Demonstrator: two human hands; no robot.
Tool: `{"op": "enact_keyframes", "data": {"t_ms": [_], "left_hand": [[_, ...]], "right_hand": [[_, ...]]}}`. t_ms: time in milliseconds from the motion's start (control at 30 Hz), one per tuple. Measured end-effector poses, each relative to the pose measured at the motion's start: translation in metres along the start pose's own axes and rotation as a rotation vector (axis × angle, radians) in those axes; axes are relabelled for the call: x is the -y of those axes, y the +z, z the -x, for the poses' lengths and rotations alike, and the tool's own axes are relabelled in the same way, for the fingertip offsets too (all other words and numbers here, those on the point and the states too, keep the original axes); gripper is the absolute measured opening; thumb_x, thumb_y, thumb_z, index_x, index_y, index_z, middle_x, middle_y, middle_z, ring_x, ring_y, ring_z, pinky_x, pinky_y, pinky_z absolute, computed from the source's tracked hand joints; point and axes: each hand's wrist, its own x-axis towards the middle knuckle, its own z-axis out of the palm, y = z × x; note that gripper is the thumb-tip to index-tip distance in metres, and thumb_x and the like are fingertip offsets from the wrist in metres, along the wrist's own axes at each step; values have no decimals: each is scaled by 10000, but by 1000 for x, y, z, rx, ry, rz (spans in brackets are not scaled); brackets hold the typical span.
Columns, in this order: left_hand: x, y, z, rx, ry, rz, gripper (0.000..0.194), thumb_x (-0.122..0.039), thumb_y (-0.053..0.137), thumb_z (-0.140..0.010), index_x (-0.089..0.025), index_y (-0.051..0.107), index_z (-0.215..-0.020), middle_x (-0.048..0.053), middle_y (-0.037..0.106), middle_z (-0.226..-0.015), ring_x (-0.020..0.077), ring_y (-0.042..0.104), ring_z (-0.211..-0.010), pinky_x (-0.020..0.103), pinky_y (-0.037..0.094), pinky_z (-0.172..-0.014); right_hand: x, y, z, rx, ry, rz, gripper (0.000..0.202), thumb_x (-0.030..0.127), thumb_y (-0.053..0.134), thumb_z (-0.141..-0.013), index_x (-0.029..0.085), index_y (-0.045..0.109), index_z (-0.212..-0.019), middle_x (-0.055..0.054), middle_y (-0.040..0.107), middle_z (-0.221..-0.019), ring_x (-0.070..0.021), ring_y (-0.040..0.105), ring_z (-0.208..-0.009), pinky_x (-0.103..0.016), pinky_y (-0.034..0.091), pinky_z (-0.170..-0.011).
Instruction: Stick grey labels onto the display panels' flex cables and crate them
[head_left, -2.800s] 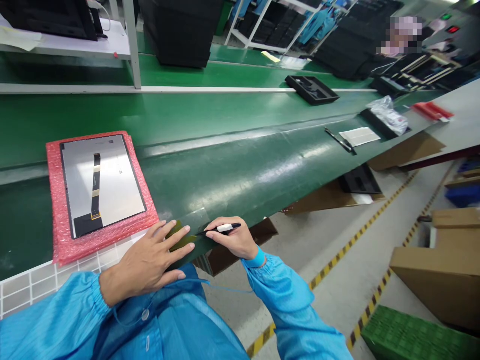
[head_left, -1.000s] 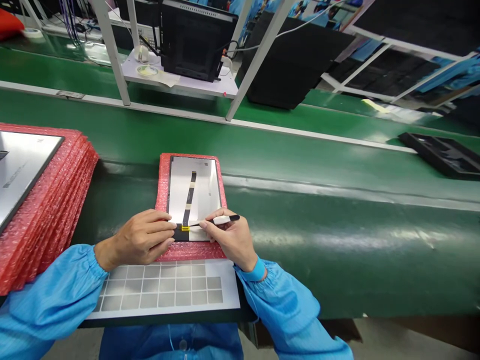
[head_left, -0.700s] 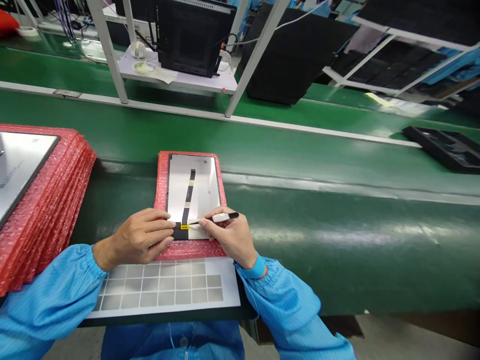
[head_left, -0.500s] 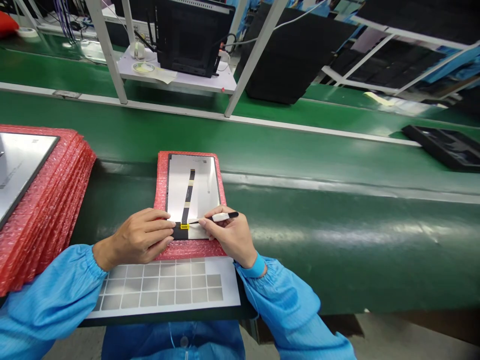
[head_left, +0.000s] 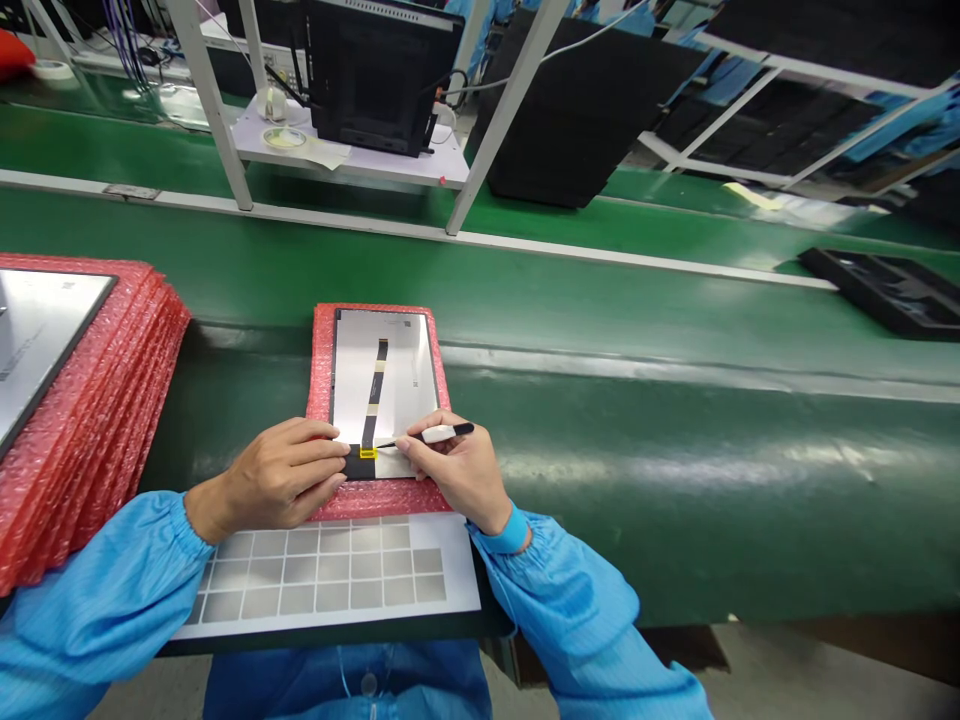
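Note:
A display panel [head_left: 409,375] with a silvery back lies on red bubble wrap [head_left: 321,370] in front of me. A black flex cable [head_left: 375,390] runs along it, down to a yellow piece of tape [head_left: 367,453] near the panel's lower edge. My left hand [head_left: 281,472] rests at the lower left corner, its fingers stretched out over the black strip [head_left: 360,467] there. In my right hand [head_left: 461,465], thumb and fingers pinch a white-and-black pen-like tool [head_left: 439,434]. Its thin dark tip points left and reaches close to the yellow tape; whether it touches cannot be seen.
To the left rises a stack of red bubble-wrap sheets [head_left: 97,410] with another panel [head_left: 45,320] on top. A sheet of grey square labels [head_left: 330,570] lies nearest me. A black tray [head_left: 892,290] sits at far right; behind the green bench stand metal posts and a monitor [head_left: 382,75].
Both hands, the tool and the panel keep practically the same positions. The whole view has shifted very slightly.

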Motion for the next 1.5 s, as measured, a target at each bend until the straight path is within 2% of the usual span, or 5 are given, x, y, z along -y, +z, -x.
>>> {"op": "enact_keyframes", "data": {"t_ms": [300, 800, 1100, 1400, 1500], "left_hand": [[-2, -5, -2, 140, 76, 30, 394, -211, 675, -876, -68, 675, -1244, 185, 745, -1259, 369, 649, -1196, 558, 575, -949], [-7, -5, -2, 233, 46, 10, 459, -355, 692, -908, -83, 647, -1275, 164, 720, -1308, 352, 615, -1195, 578, 422, -1085], [-16, -5, -2, 422, -4, -92, 800, -646, 619, -892, -159, 514, -1517, 134, 573, -1538, 382, 531, -1235, 555, 319, -1050], [-8, -2, 1, 403, 42, -66, 814, -726, 524, -909, -191, 515, -1522, 112, 569, -1548, 359, 509, -1273, 646, 245, -1184], [-2, -2, 5, 402, 59, -38, 855, -750, 554, -870, -175, 537, -1502, 120, 582, -1535, 374, 512, -1306, 652, 299, -1188]], "right_hand": [[-1, -1, 0, 1, -7, 19, 292, 439, 844, -740, 204, 674, -778, 12, 626, -565, -146, 572, -480, -282, 459, -482], [-8, 2, 2, -54, -45, 46, 261, 426, 818, -770, 204, 681, -789, -12, 661, -616, -161, 623, -541, -284, 551, -511], [-5, 3, 3, -96, -6, -52, 348, 501, 849, -747, 210, 664, -786, -10, 663, -627, -165, 640, -530, -297, 624, -530], [-7, -1, -1, -142, -5, 49, 403, 548, 868, -714, 192, 697, -794, -48, 706, -618, -190, 671, -517, -283, 624, -526], [-6, -3, -2, -155, -20, 107, 424, 569, 869, -699, 186, 712, -794, -55, 703, -602, -207, 685, -520, -284, 627, -529]]}}
